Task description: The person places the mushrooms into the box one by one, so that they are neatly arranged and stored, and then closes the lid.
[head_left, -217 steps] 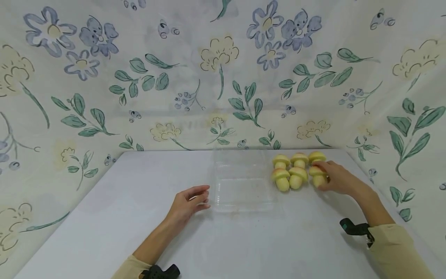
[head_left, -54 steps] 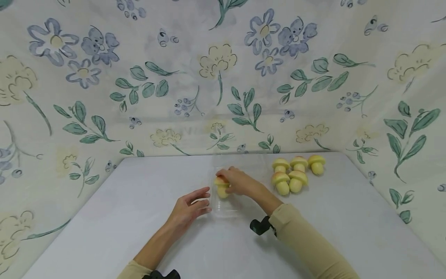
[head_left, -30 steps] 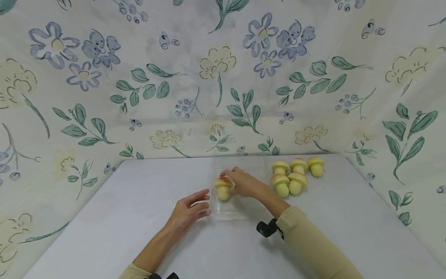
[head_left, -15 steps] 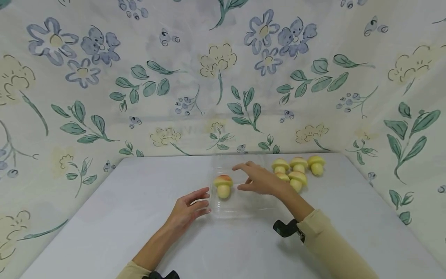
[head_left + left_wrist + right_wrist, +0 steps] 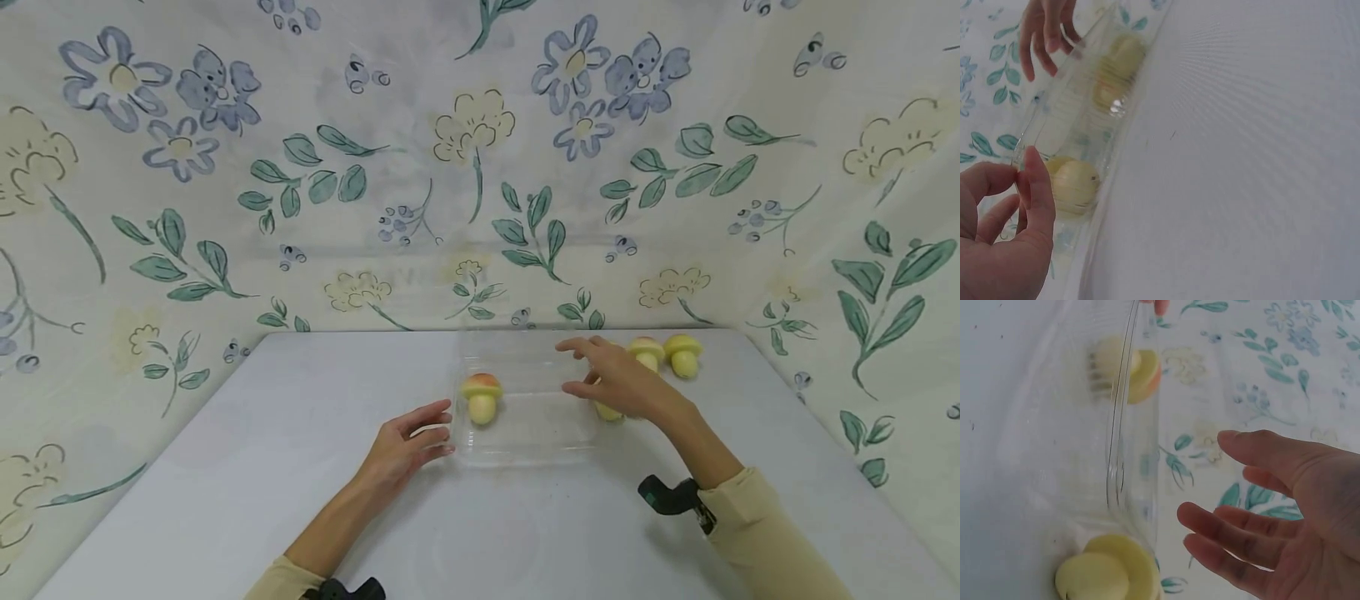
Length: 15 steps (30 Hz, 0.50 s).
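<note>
A clear plastic box (image 5: 525, 452) stands at mid-table with its lid folded back. Inside, at its left end, stands one yellow mushroom-shaped piece (image 5: 482, 400) with a reddish-topped cap. My left hand (image 5: 408, 446) is at the box's left side; in the left wrist view, thumb and fingers (image 5: 1038, 190) pinch its rim. My right hand (image 5: 618, 383) is in the air above the box's right end, fingers spread and holding nothing. Behind it sit the other mushroom-shaped pieces (image 5: 682, 357), partly hidden by the hand. The right wrist view shows one piece (image 5: 1094, 575) close outside the box wall.
The white table (image 5: 315, 375) ends at the back against a floral cloth (image 5: 420, 167). A black wrist camera (image 5: 671, 496) hangs under the right forearm, and another (image 5: 345, 588) is at the left cuff.
My right hand carried one mushroom-shaped piece from the right group into the box's left end, let go of it, and moved back right. The left hand stayed by the box.
</note>
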Motion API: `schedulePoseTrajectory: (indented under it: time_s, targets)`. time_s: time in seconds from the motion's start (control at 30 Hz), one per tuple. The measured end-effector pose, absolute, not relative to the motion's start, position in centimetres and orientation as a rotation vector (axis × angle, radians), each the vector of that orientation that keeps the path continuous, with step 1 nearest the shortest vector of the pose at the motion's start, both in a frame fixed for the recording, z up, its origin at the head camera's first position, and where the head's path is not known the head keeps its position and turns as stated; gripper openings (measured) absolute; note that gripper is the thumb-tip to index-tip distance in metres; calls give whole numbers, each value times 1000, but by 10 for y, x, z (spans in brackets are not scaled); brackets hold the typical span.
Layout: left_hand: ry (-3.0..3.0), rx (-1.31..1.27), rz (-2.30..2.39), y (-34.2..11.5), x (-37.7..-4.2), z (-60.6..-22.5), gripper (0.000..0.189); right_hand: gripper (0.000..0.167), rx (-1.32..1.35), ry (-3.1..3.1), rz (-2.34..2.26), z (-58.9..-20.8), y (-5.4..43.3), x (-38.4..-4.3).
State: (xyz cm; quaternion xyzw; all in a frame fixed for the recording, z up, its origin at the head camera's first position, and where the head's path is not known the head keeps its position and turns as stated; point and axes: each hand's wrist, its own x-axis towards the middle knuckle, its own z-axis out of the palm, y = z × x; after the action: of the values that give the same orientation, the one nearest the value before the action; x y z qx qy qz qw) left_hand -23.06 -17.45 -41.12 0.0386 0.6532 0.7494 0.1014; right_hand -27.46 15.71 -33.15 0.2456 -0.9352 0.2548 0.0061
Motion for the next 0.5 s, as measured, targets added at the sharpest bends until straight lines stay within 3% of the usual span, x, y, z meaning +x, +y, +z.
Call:
schedulePoseTrajectory:
  time_s: [0.5]
  targets:
    - [1934,125,2211,-174,-230,-411,57,55,654,-2869,779,-347,208,-273]
